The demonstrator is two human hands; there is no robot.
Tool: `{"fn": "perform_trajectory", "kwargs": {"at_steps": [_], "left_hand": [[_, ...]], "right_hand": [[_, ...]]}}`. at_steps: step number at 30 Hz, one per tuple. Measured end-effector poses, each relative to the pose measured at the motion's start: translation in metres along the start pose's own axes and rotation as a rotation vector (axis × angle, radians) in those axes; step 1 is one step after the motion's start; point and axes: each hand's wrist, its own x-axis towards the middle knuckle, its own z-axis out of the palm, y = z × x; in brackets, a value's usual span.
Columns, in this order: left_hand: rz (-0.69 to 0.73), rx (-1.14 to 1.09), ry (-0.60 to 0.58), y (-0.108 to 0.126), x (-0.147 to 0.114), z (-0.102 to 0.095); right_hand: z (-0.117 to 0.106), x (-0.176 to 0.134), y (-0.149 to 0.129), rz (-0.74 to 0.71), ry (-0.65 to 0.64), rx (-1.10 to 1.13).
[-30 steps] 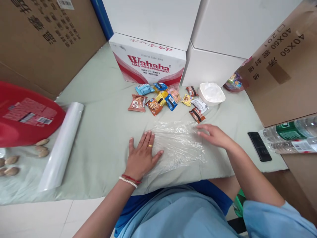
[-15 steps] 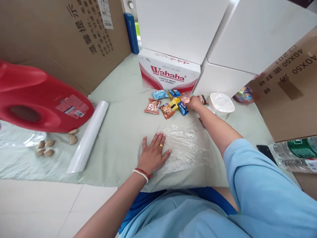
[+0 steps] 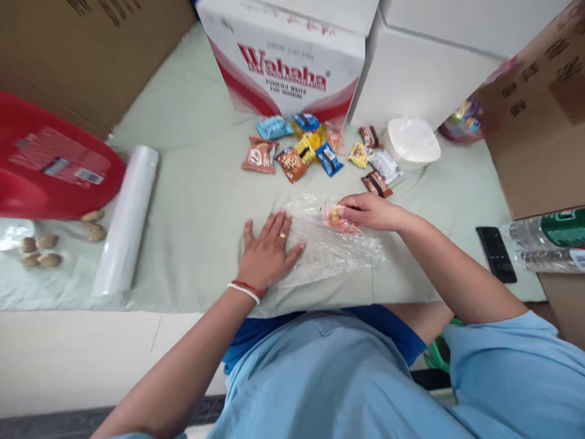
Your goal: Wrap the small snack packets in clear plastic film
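My left hand (image 3: 269,251) lies flat, fingers spread, on the left edge of a clear plastic bag (image 3: 315,259) spread on the cloth. Between the fingertips of my right hand (image 3: 369,212) is a small pink-and-orange wrapped snack (image 3: 339,218), over the upper right part of the bag. Beyond the bag lies a cluster of wrapped snacks: a brown packet (image 3: 260,155), a light blue one (image 3: 274,127), a cookie-printed one (image 3: 292,164) and a dark blue one (image 3: 329,159). Closer to my right hand are a yellow packet (image 3: 359,155), a white one (image 3: 384,166) and a brown one (image 3: 377,184).
A white plastic tub (image 3: 412,143) stands behind the snacks, near the Wahaha carton (image 3: 292,67). At left are a plastic roll (image 3: 128,222), a red jug (image 3: 59,161) and several brown nuts (image 3: 49,260). A black phone-like device (image 3: 496,254) and bottles (image 3: 548,230) lie right.
My right hand has come back from the snack cluster to above the clear bag with the pink-and-orange snack. My left hand stays flat on the bag. The view has tipped downward.
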Motion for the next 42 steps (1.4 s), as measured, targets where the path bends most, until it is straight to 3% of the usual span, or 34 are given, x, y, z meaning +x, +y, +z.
{"fn": "perform_trajectory", "kwargs": {"at_steps": [2,5,7,10,12,16,18,20,25,28,30,33,35,39,42], "left_hand": [[-0.009,-0.006,-0.017,0.001,0.001,-0.001],[-0.013,-0.005,-0.025,0.002,0.001,0.0],[-0.008,0.0,-0.013,0.001,0.0,0.001],[-0.002,0.006,0.017,-0.001,0.0,0.003],[0.001,0.012,0.021,-0.002,0.0,0.004],[0.017,0.03,-0.01,-0.001,0.0,0.002],[0.016,0.034,-0.019,-0.001,0.0,0.001],[0.007,0.033,-0.017,0.0,0.0,0.0],[0.014,0.033,0.006,-0.002,0.0,0.004],[0.043,0.05,-0.005,-0.004,-0.001,0.006],[0.07,0.074,-0.043,-0.006,-0.002,0.004],[0.109,0.119,-0.137,-0.009,-0.001,-0.002],[0.133,0.143,-0.2,-0.01,0.001,-0.008],[0.156,0.174,-0.281,-0.011,0.003,-0.016],[0.149,0.167,-0.29,-0.011,0.003,-0.017]], "right_hand": [[0.03,-0.002,0.002,-0.017,0.048,-0.13],[0.066,-0.01,0.002,0.018,0.262,-0.269],[0.086,-0.021,0.0,-0.042,0.345,-0.315],[0.11,-0.044,-0.001,-0.217,0.277,-0.355],[0.12,-0.059,0.003,-0.256,0.241,-0.366],[0.118,-0.087,0.017,-0.11,0.395,-0.344],[0.116,-0.102,0.022,-0.026,0.411,-0.348],[0.117,-0.118,0.024,-0.008,0.371,-0.345],[0.118,-0.164,0.01,-0.146,0.216,-0.246],[0.09,-0.196,-0.004,-0.136,-0.013,-0.176],[0.061,-0.207,-0.011,-0.082,-0.037,-0.11],[0.028,-0.193,-0.014,0.003,0.247,-0.109],[0.023,-0.16,-0.014,0.008,0.409,-0.173],[0.048,-0.074,-0.016,-0.083,0.31,-0.313],[0.073,-0.035,-0.018,-0.068,0.222,-0.417]]}}
